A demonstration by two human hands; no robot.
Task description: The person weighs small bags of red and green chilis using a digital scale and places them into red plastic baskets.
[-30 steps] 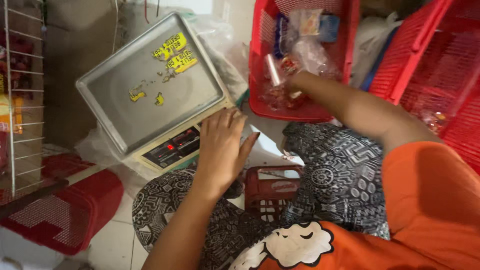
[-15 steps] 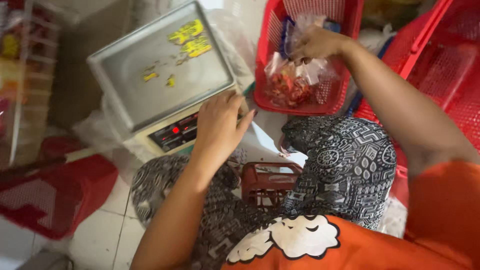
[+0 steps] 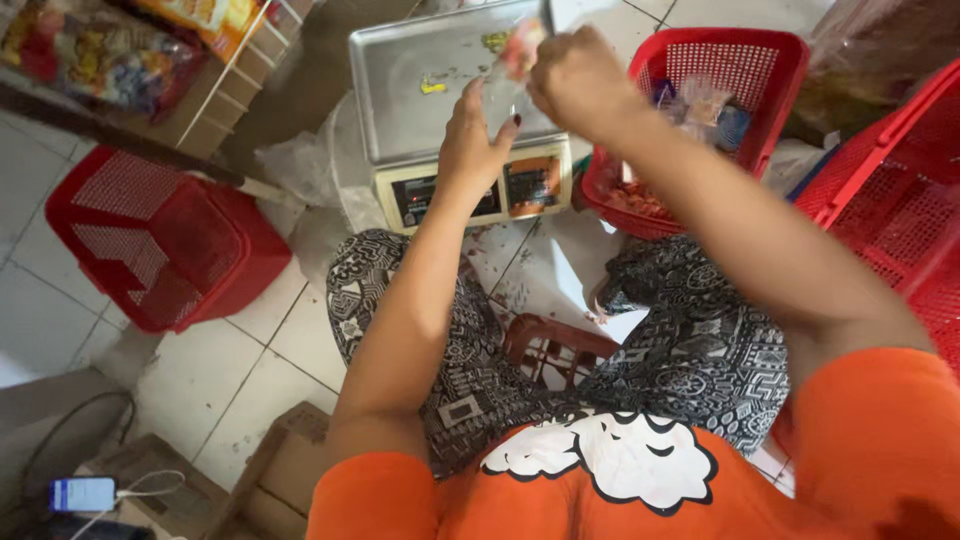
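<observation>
Lifted from the red basket (image 3: 770, 60) at 2 o'clock, the right hand (image 3: 580, 85) now closes on a clear bag (image 3: 515, 60) over the scale (image 3: 450, 90) — left hand (image 3: 475, 140), fingers spread, touches the bag's lower edge.

The baskets (image 3: 735, 60) on the floor were red with a mesh pattern. The scale (image 3: 440, 90) had a grey metal tray with yellow stickers and a cream base. The trousers (image 3: 690, 340) were black and white in a busy print, the shirt (image 3: 600, 490) orange with a white cloud shape.
</observation>
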